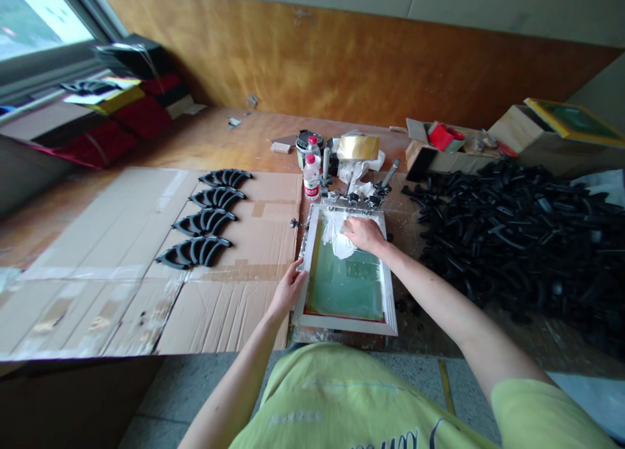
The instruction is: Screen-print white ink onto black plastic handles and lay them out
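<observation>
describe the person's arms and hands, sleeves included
The left hand and right hand are bare: no gloves, and no watch or bracelet shows. The right arm has a short, lime-green sleeve; the left sleeve is out of view.

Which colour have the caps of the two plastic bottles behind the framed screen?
Both caps are red, as the head view shows.
</observation>
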### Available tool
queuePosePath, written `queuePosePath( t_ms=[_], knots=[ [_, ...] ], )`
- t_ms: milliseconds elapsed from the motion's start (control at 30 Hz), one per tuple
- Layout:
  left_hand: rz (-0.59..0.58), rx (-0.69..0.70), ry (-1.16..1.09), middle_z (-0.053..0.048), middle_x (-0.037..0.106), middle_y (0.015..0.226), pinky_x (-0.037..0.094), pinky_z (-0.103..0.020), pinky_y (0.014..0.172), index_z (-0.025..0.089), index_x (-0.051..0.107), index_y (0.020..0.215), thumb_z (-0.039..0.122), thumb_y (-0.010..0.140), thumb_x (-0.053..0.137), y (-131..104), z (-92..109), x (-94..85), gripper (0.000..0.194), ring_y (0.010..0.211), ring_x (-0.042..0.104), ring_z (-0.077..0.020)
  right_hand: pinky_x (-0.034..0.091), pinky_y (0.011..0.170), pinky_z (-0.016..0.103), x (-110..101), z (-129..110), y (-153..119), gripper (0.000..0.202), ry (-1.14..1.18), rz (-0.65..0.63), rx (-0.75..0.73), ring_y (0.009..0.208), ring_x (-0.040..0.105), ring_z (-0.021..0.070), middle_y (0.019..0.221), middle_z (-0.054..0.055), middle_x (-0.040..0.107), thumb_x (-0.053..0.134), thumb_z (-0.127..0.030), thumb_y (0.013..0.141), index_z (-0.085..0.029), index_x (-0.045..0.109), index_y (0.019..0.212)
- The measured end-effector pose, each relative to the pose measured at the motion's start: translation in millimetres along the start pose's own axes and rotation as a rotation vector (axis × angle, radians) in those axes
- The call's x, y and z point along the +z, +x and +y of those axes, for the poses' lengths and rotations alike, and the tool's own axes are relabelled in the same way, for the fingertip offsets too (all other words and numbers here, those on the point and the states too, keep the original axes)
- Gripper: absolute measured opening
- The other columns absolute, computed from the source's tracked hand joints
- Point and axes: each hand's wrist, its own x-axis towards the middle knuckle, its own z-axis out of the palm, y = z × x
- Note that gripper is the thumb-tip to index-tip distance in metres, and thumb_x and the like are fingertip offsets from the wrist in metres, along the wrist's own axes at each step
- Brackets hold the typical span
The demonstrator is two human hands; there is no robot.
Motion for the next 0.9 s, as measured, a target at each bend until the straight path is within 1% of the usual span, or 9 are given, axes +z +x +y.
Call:
queuePosePath(
  t_ms=[133,233,367,433,500,567,700,800,900],
  knots=[
    [-0.026,-0.008,-0.018,-0.001,0.061,0.076,0.042,-0.022,0.053,0.019,0.051,0.136,0.053,0.081,0.057,-0.2,-0.1,-0.2,0.066,0.059,0.053,-0.0122,0.043,0.074,0.029,-7.0,-2.5,17.1,0.021,0.033,0.057,0.034,0.090,0.063,0.0235,0.097,0.011,0.071,0.057,-0.031,0.085,-0.016,0.065,0.099],
    [-0.057,-0.010,-0.030,0.000,0.060,0.077,0.040,-0.022,0.051,0.019,0.048,0.139,0.054,0.082,0.055,-0.1,-1.0,0.4,0.067,0.057,0.051,-0.0110,0.042,0.078,0.030,5.3,-2.2,13.2,0.015,0.012,0.111,-0.044,0.096,0.059,0.0238,0.097,0.012,0.069,0.053,-0.021,0.086,-0.015,0.066,0.093],
    [-0.047,-0.014,-0.001,0.000,0.062,0.080,0.038,-0.020,0.053,0.019,0.050,0.137,0.053,0.082,0.055,-0.9,-1.5,0.8,0.065,0.060,0.052,-0.0109,0.041,0.080,0.031,25.6,4.2,-21.2,0.019,0.037,0.105,-0.309,0.094,0.056,0.0231,0.091,0.011,0.067,0.049,-0.009,0.083,-0.014,0.066,0.089],
    [-0.044,-0.019,0.011,-0.001,0.063,0.081,0.038,-0.020,0.053,0.019,0.050,0.136,0.053,0.083,0.054,-1.7,-0.4,0.8,0.063,0.061,0.052,-0.0110,0.041,0.080,0.030,25.4,12.3,-36.0,0.020,0.097,0.075,-0.467,0.092,0.055,0.0221,0.090,0.009,0.066,0.049,-0.008,0.082,-0.015,0.066,0.088],
    [-0.037,-0.023,0.015,-0.001,0.063,0.080,0.037,-0.020,0.052,0.019,0.051,0.136,0.053,0.083,0.055,-2.6,1.7,0.9,0.063,0.060,0.051,-0.0105,0.041,0.077,0.029,18.7,20.7,-39.1,0.018,0.164,0.024,-0.553,0.089,0.056,0.0204,0.087,0.007,0.066,0.050,-0.009,0.083,-0.017,0.066,0.085],
    [-0.024,-0.027,0.000,-0.001,0.063,0.078,0.037,-0.020,0.050,0.018,0.052,0.135,0.053,0.081,0.056,-3.4,4.7,1.2,0.064,0.057,0.050,-0.0100,0.041,0.075,0.028,12.0,25.6,-31.8,0.014,0.207,0.004,-0.539,0.084,0.056,0.0190,0.083,0.004,0.065,0.054,-0.011,0.083,-0.019,0.066,0.083],
    [-0.027,-0.053,-0.078,-0.001,0.063,0.076,0.038,-0.021,0.049,0.015,0.051,0.136,0.053,0.077,0.060,-4.6,10.3,2.3,0.071,0.054,0.050,-0.0100,0.041,0.078,0.028,17.4,22.9,-23.3,0.016,0.177,0.138,-0.416,0.091,0.055,0.0204,0.089,0.007,0.063,0.053,-0.008,0.082,-0.017,0.066,0.086],
    [-0.029,-0.057,-0.098,-0.001,0.064,0.075,0.038,-0.021,0.049,0.014,0.050,0.136,0.053,0.075,0.062,-4.9,12.4,3.4,0.073,0.054,0.050,-0.0104,0.042,0.081,0.030,29.2,22.9,-40.0,0.020,0.150,0.152,-0.466,0.097,0.054,0.0219,0.093,0.009,0.063,0.049,-0.006,0.083,-0.015,0.066,0.090],
    [-0.026,-0.065,-0.102,-0.001,0.064,0.076,0.038,-0.021,0.050,0.013,0.050,0.136,0.053,0.075,0.063,-5.2,14.3,4.0,0.074,0.056,0.051,-0.0105,0.043,0.080,0.029,27.1,28.1,-47.7,0.015,0.196,0.088,-0.534,0.093,0.056,0.0201,0.092,0.007,0.064,0.053,-0.013,0.086,-0.017,0.067,0.091]
  ],
)
